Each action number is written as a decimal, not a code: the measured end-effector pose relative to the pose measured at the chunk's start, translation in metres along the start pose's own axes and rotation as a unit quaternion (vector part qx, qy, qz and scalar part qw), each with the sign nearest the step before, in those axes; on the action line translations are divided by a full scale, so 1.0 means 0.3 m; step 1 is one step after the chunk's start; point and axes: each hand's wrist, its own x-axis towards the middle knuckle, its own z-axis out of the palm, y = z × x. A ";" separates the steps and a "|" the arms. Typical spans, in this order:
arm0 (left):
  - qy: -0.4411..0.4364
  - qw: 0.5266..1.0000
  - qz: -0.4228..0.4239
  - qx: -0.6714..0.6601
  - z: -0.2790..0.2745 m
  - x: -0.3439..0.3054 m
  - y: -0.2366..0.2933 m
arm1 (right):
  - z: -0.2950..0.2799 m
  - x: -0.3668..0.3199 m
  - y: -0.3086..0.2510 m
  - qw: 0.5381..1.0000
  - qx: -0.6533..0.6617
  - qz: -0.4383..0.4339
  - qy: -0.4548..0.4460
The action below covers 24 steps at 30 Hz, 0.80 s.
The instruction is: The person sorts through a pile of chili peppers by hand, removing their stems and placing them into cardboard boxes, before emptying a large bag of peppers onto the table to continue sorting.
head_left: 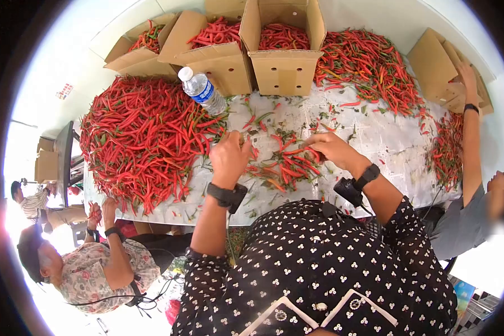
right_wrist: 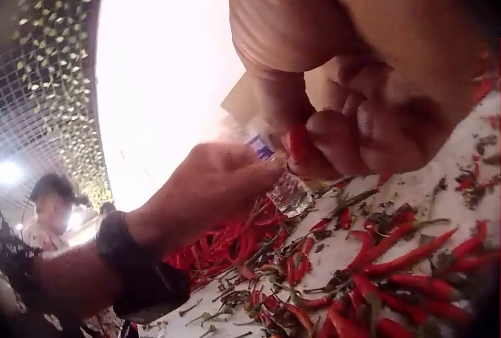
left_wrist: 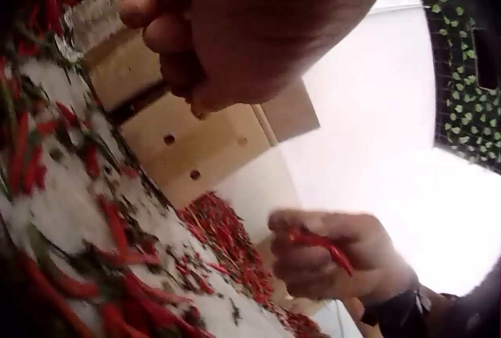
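My right hand (head_left: 336,151) pinches a red chili (left_wrist: 329,248) between thumb and fingers; its tip sticks out past the knuckles in the left wrist view. To the left my left hand (head_left: 229,159) hovers over the table with its fingers (left_wrist: 160,34) curled in, and I cannot tell whether something small sits inside them. Between and below both hands lies a loose spread of red chilies (head_left: 291,168) with green stems. A large heap of red chilies (head_left: 140,140) rises just left of my left hand.
A water bottle (head_left: 203,92) stands at the heap's back edge. Behind it are cardboard boxes (head_left: 283,73) holding chilies. Another chili pile (head_left: 369,67) lies back right. People sit at left (head_left: 95,269) and right (head_left: 459,224). Stems and leaf bits litter the white table cover (head_left: 375,140).
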 end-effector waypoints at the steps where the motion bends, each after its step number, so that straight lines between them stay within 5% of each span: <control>1: 0.023 0.997 0.049 -0.056 0.001 -0.019 -0.015 | -0.017 -0.004 0.052 0.999 0.046 0.023 -0.002; 3: 0.046 0.988 0.095 -0.110 0.031 -0.063 -0.024 | 0.001 0.002 0.105 0.995 0.092 0.046 -0.008; 5: -0.090 0.955 0.233 -0.164 0.091 -0.108 0.016 | 0.047 0.018 0.132 0.993 -0.105 0.049 -0.004; 6: -0.090 0.955 0.232 -0.164 0.104 -0.128 0.053 | 0.073 0.050 0.162 0.956 -0.275 -0.102 0.032; 8: -0.153 0.944 0.239 -0.171 0.129 -0.156 0.118 | 0.106 0.081 0.165 0.948 -0.296 -0.101 0.058; 12: -0.146 0.944 0.249 -0.161 0.167 -0.141 0.121 | 0.132 0.119 0.165 0.900 -0.386 -0.165 0.117; 14: -0.156 0.961 0.199 -0.110 0.178 -0.120 0.095 | 0.120 0.124 0.157 0.888 -0.410 -0.160 0.135; 18: -0.128 0.977 0.154 -0.078 0.172 -0.092 0.039 | 0.046 0.114 0.121 0.948 -0.266 -0.081 0.153; 21: -0.137 0.964 0.032 -0.225 0.175 -0.078 0.023 | 0.031 0.104 0.122 0.978 -0.173 -0.047 0.109; 23: -0.213 0.850 -0.087 -0.475 0.180 -0.069 0.034 | 0.041 0.096 0.118 0.997 -0.052 0.045 0.038; 24: -0.212 0.850 -0.086 -0.475 0.174 -0.065 0.046 | 0.061 0.091 0.110 0.997 -0.052 0.044 0.039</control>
